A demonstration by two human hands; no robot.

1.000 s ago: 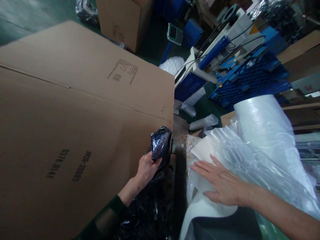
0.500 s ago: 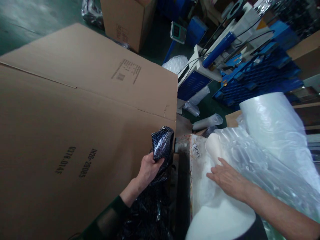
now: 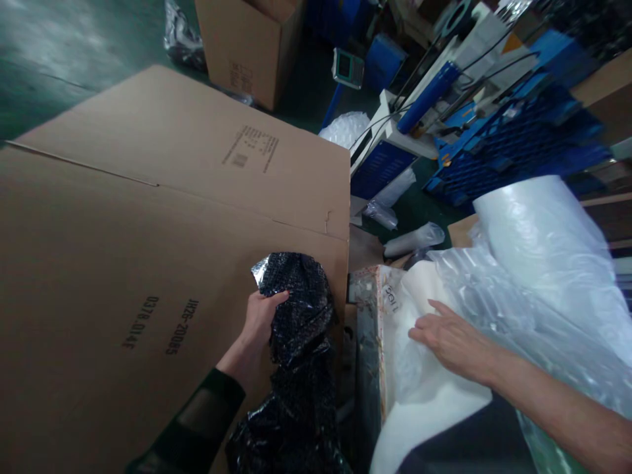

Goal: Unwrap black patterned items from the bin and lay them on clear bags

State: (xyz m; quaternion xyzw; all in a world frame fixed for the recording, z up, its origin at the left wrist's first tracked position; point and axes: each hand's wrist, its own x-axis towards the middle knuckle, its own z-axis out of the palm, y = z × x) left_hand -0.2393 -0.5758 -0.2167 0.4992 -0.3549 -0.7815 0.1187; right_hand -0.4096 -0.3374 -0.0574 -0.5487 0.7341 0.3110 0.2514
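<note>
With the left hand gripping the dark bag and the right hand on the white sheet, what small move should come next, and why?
Probably lift the dark printed bag a little higher. The left hand grips its crumpled top against the large cardboard box, but most of it hangs below. The right hand lies open on the white foam sheet.

Dim, cool light over a dark green smooth floor (image 3: pixel 59 46) at ten o'clock. Up at twelve stands an open brown cardboard carton (image 3: pixel 247 46), a small digital scale with a green display (image 3: pixel 347 66) just right of it. At one to two o'clock, a white and blue bench machine (image 3: pixel 395 141) trails black cables beside a blue slatted plastic pallet (image 3: pixel 513 155).
</note>
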